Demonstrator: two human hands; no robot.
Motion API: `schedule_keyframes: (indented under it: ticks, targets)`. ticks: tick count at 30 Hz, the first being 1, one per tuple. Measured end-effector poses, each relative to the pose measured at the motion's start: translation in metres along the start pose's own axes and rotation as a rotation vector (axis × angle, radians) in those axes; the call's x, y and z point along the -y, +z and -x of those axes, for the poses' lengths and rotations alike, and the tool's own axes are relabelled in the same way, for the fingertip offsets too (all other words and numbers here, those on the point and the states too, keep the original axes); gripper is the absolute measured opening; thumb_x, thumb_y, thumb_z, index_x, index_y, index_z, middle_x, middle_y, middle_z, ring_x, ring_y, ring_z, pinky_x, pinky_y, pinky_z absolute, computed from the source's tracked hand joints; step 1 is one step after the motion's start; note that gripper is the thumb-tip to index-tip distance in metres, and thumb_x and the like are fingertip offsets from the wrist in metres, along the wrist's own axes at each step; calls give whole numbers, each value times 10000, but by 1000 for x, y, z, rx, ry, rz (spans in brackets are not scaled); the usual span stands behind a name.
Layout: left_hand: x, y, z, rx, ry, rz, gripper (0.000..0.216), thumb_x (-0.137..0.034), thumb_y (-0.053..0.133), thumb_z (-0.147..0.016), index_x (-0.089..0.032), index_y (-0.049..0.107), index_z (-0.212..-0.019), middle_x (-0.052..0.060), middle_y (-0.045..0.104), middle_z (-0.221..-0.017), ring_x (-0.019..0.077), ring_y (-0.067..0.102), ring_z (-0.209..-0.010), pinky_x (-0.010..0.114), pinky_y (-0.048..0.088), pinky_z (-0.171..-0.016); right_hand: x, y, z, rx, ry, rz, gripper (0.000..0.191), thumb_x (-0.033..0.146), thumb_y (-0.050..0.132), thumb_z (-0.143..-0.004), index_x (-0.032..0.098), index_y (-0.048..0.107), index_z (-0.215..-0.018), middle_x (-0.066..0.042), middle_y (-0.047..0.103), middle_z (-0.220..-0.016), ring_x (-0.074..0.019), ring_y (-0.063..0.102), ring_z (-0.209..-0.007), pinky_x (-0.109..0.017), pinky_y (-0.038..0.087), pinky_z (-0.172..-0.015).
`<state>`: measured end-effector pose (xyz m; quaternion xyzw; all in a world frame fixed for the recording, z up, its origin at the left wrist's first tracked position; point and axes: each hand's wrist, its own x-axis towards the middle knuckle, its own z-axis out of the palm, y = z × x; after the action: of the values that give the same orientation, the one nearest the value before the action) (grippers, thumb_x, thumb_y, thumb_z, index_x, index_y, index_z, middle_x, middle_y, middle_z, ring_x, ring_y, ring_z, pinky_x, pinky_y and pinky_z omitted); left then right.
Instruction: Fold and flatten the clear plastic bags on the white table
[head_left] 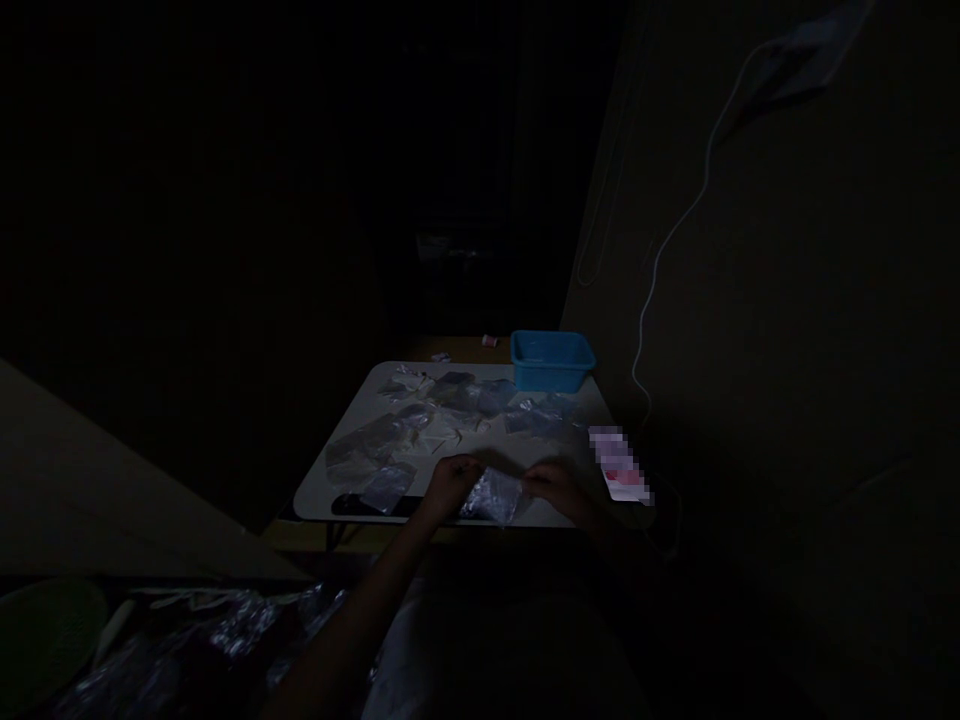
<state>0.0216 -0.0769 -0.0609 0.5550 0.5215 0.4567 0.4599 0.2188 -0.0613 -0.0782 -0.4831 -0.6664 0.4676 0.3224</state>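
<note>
In a very dark room, my left hand [452,483] and my right hand [553,487] are closed on the two ends of a small clear plastic bag [495,495]. They hold it just above the near edge of a low white table [345,455]. Several more clear plastic bags [439,415] lie scattered over the tabletop beyond my hands. What is inside the held bag is too dim to make out.
A blue plastic tub [551,360] stands at the table's far right corner. A blurred pink-and-white item [619,464] lies at the right edge. A white cable [675,230] hangs down the right wall. Crumpled plastic [225,625] sits at lower left.
</note>
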Motion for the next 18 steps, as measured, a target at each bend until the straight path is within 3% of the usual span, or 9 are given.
schedule_keyframes:
  ticks: [6,14,18]
  targets:
    - [-10,7,-3,-5,-10,25,320,-448,570,-550,-135,530,-502,-52,429,-439,67,365,-440,191,287,-441,10,9,2,-119,9,-289,364,478,571,-623,170,638,-805,-37,632,-818,-166,561,-753,-259,425,-653]
    - [-13,12,-3,83,17,25,376,-496,608,-571,-121,607,-606,-24,540,-510,94,475,-489,200,356,-469,27,9,3,-72,99,-291,276,408,637,-535,142,597,-595,23,531,-541,-104,471,-525,-233,361,-511]
    - [-6,8,1,194,-99,69,370,-487,654,-540,-124,589,-568,-14,553,-484,113,515,-455,224,405,-458,28,3,1,-119,78,-289,242,384,629,-544,148,589,-583,25,529,-547,-101,462,-527,-231,352,-511]
